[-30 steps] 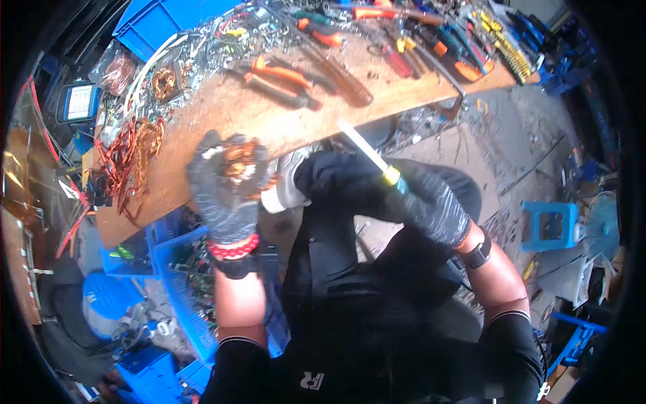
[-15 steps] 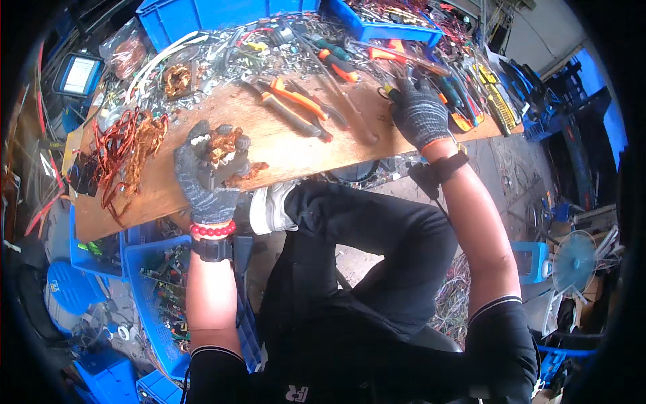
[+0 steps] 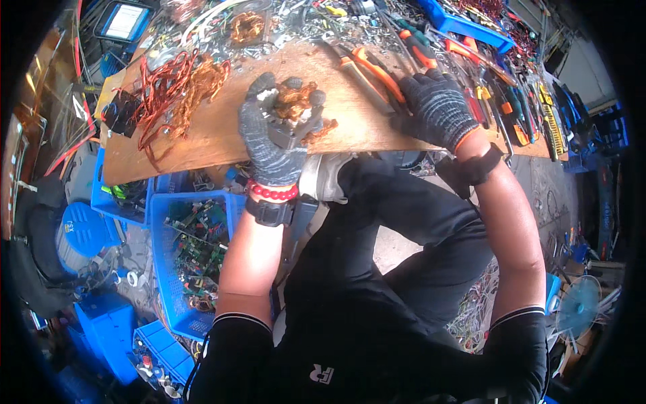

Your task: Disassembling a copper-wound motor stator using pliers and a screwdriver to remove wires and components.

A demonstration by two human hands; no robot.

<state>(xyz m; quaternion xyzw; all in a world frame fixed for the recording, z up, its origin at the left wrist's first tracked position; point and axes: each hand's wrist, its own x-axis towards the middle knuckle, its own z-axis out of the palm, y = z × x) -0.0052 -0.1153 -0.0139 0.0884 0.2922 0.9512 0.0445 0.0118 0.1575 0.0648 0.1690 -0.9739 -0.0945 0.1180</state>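
Observation:
My left hand [image 3: 274,145], in a grey knitted glove, is closed around a copper-wound metal core [image 3: 296,111] above the near edge of the wooden board [image 3: 215,128]. Tangled copper wire and a pale part show on top of it; its underside is hidden in my palm. My right hand [image 3: 439,110], gloved alike, is over the right of the board, thumb and fingers apart. Between them lie the handle ends of a pair of orange-handled pliers [image 3: 380,73]; no grip shows. A tool with a worn orange-and-grey handle [image 3: 363,82] lies just left of these.
Red and copper wire strands [image 3: 178,97] lie at the board's left, with a copper coil [image 3: 247,28] among scraps behind. Several hand tools [image 3: 511,111] line the right end. A blue crate [image 3: 161,262] of circuit boards stands below, left of my legs.
The view has shifted, so the board sits further right and higher. Across the board, my right hand has moved left from the tools at the right end to the orange-handled pliers. My left hand keeps its hold.

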